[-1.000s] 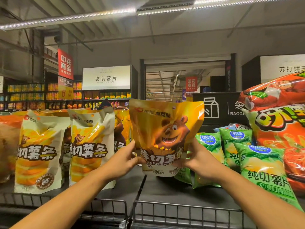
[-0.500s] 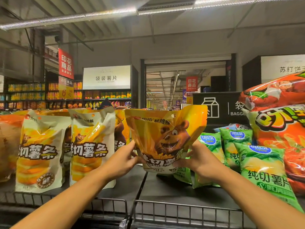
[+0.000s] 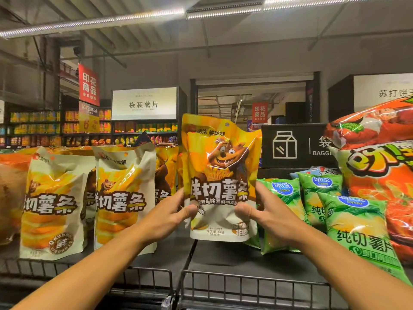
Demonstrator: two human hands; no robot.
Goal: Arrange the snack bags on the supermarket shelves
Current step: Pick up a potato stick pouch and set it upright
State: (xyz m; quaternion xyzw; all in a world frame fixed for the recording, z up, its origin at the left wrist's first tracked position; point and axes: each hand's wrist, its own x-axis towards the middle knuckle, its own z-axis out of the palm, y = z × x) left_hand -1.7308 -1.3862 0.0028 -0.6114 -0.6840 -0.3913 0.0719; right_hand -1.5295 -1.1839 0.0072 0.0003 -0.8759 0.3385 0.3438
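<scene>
Two hands, left hand and right hand, fingers clamped on lower edges of one yellow snack bag, upright at frame centre above dark shelf. Two white-and-yellow bags standing at left. Three green bags at right. Orange bags stacked far right.

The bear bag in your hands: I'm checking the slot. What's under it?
Bare dark shelf under the bear bag, with the wire fence in front. Behind it stays hidden.
</scene>
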